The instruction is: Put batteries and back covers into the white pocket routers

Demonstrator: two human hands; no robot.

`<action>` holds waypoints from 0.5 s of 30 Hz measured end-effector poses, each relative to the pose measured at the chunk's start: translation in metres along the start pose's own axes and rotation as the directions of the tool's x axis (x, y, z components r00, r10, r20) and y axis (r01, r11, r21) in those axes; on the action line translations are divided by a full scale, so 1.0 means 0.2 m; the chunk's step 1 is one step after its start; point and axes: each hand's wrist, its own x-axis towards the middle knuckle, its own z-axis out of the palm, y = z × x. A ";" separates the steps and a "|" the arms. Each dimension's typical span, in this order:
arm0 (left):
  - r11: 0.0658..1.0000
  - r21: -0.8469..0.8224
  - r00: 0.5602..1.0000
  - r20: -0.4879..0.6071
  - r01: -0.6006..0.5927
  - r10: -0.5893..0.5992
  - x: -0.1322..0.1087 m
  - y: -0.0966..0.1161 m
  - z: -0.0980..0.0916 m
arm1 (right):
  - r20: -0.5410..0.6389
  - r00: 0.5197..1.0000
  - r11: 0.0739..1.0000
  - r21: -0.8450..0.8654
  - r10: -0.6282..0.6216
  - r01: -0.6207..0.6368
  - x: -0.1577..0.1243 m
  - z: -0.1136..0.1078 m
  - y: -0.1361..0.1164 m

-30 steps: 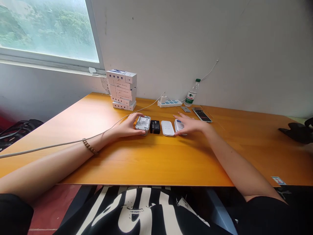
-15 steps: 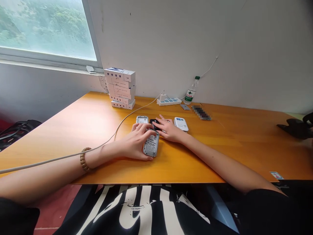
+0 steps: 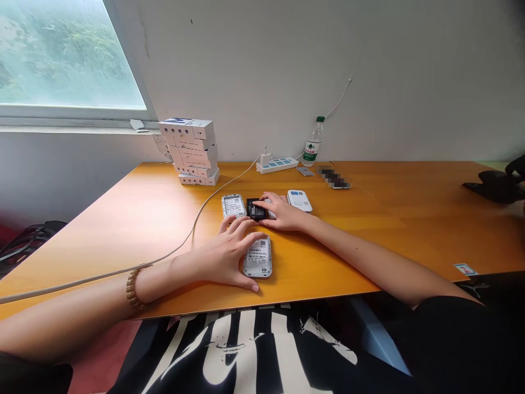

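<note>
Your left hand [image 3: 225, 250] spreads loosely around the white device [image 3: 260, 262]; your right hand [image 3: 283, 212] touches the black battery [image 3: 256, 211], can't tell if gripping

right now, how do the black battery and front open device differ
The battery is black; the front device is mainly white. The battery looks smaller than the front device. The right hand is partly over the battery, the left hand around the front device. Both carry printed text.
</note>
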 end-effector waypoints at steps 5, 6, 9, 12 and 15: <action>0.999 -0.022 0.999 0.044 -0.024 0.025 0.00 0.00 -0.02 | 0.028 0.999 1.000 0.001 -0.021 0.021 0.00 -0.01 -0.01; 0.999 -0.029 0.999 0.041 -0.022 0.023 0.00 0.00 -0.03 | 0.025 1.000 1.000 0.012 -0.016 0.015 0.00 -0.01 -0.01; 0.999 -0.046 1.000 0.007 -0.011 0.012 0.01 -0.01 -0.03 | -0.041 0.999 0.997 0.075 0.003 0.000 0.00 -0.04 -0.02; 0.999 -0.041 0.999 -0.033 0.011 -0.013 0.01 -0.02 -0.02 | -0.129 0.992 0.984 0.177 -0.006 0.029 0.00 -0.08 -0.03; 0.997 -0.007 0.994 -0.076 0.074 -0.075 0.01 -0.04 0.00 | -0.122 0.992 0.953 0.295 -0.039 0.074 -0.01 -0.12 -0.05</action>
